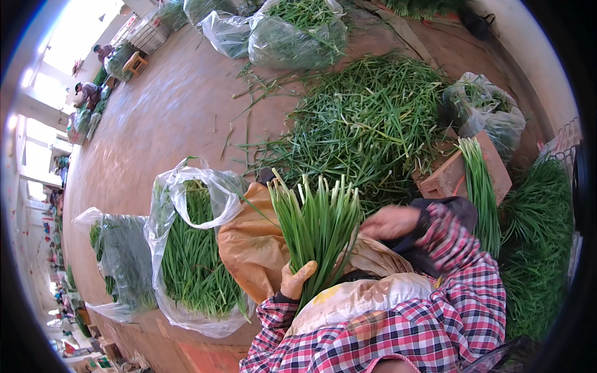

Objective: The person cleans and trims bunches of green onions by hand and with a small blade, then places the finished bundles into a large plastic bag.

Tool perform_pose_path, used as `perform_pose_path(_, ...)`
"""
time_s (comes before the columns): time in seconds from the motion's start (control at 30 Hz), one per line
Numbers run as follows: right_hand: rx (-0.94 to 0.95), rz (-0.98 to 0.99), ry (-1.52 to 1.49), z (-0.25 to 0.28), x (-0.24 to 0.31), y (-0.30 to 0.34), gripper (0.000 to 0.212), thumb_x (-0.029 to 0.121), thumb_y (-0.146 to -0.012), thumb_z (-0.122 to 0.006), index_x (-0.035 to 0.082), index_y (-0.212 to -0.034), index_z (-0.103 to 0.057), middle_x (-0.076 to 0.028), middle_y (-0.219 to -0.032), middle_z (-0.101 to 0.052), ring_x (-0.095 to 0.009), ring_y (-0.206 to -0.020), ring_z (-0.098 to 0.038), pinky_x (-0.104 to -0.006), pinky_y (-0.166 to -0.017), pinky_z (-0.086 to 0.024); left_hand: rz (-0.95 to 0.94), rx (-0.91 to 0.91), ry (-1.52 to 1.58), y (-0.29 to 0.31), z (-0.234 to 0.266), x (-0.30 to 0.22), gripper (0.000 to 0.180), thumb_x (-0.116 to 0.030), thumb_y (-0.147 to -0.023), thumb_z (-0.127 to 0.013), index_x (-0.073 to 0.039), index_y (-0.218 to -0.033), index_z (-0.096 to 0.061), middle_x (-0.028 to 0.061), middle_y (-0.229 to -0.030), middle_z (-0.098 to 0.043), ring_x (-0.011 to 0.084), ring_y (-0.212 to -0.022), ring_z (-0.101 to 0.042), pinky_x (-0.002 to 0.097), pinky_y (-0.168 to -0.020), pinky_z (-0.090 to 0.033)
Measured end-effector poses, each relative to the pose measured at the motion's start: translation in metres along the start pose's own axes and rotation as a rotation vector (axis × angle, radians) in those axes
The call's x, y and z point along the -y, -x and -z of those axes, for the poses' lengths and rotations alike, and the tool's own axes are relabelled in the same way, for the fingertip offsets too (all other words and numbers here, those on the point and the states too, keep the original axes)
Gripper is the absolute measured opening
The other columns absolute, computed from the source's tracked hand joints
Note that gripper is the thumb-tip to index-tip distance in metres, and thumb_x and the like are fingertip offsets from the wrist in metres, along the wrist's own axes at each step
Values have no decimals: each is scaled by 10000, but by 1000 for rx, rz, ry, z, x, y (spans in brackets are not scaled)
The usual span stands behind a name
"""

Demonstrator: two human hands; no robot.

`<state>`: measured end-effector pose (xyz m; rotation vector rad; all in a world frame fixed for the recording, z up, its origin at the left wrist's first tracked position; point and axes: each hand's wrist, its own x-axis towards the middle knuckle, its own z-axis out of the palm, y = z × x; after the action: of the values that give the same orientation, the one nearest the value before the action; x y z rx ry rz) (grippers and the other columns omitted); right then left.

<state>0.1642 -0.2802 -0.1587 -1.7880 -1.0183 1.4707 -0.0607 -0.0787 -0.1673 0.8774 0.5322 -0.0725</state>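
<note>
My left hand (297,281) is closed around the lower part of a bunch of garlic chives (318,230), in front of my body. The pale ends of the stalks point up and away from me, fanned a little. Just right of the bunch, my right hand (390,222) is smeared by motion, so its fingers do not show clearly. Whether it touches the outer stalks I cannot tell. Beneath the bunch, a tan cloth (255,239) covers my lap.
A loose heap of chives (367,112) spreads beyond my knees. To the left stand open plastic bags (214,211) packed with greens. On the right, a neat bundle (479,186) leans on a wooden box (451,174), beside more greens (538,248). Other people (90,93) sit far left.
</note>
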Motion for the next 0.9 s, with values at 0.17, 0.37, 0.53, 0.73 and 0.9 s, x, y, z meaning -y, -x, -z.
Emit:
perform_pose_path(0.17, -50, 488, -850, -43, -5, -54, 690, 360, -816, -677, 13, -1322, -363, -89, -1292, -458, -171, -1203, -407, -327, -1024, -322, -293, 13, -528, -60, -33, -13, 368, -92, -844, -605, 9, -1181, -498, 58, -1014, -607, 158, -893, -583, 290, -782, -477)
perform_pose_path(0.37, -483, 433, -925, -20, 16, -42, 631, 310, -775, -732, 22, -1260, -450, -59, -1183, -527, -154, -1099, -479, -318, -957, -384, -466, -52, -1263, -99, -98, -30, 859, -177, -747, -646, 42, -1397, -129, 277, -1056, -525, 412, -906, -584, 414, -754, -496)
perform_pose_path(0.53, -643, 424, -1089, -2, 24, -38, 420, 194, -782, -714, -6, -1118, -561, -73, -1014, -624, -179, -922, -604, -295, -838, -477, -564, 76, -1160, -90, -116, -20, 715, -159, -807, -607, 76, -1346, -201, 289, -1059, -524, 427, -917, -566, 409, -764, -486)
perform_pose_path(0.73, -674, 423, -1170, 31, 14, -9, 283, 116, -793, -645, -23, -1032, -585, -108, -923, -643, -202, -774, -645, -311, -666, -546, -566, 289, -974, -75, -135, -16, 694, -206, -917, -483, 24, -1425, -70, 313, -1254, -431, 409, -1030, -552, 361, -811, -469)
perform_pose_path(0.9, -497, 447, -1243, 61, 12, 23, 222, 79, -831, -609, 4, -1039, -590, -99, -919, -640, -154, -696, -621, -271, -604, -527, -822, 497, -981, -78, -137, -14, 622, -214, -916, -494, 5, -1411, -188, 274, -1347, -365, 390, -1203, -438, 372, -968, -389)
